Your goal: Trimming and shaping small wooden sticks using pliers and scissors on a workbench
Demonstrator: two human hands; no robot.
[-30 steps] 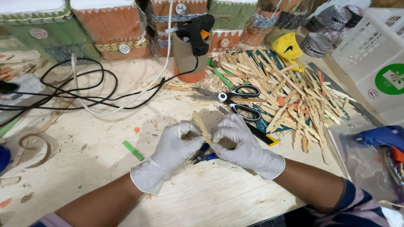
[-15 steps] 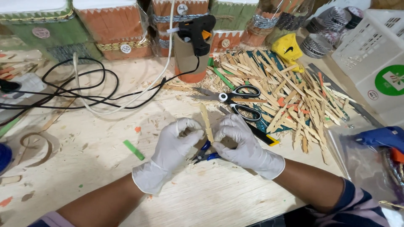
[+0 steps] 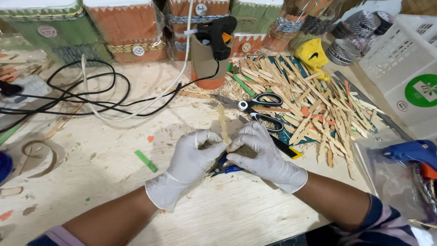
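Stick [image 3: 222,122] of pale wood stands upright between my gloved hands, left hand [image 3: 195,152] and right hand [image 3: 255,148] both pinched shut on its lower end, above the counter [image 3: 109,182], near black scissors [image 3: 257,109].

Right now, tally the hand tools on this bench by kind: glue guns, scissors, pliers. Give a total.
Glue guns: 2, the black glue gun standing in a holder and the blue glue gun at the right edge.
Scissors: 1, the black-handled scissors.
Pliers: 1, the blue-handled pliers, mostly hidden under the gloved hands.
Total: 4
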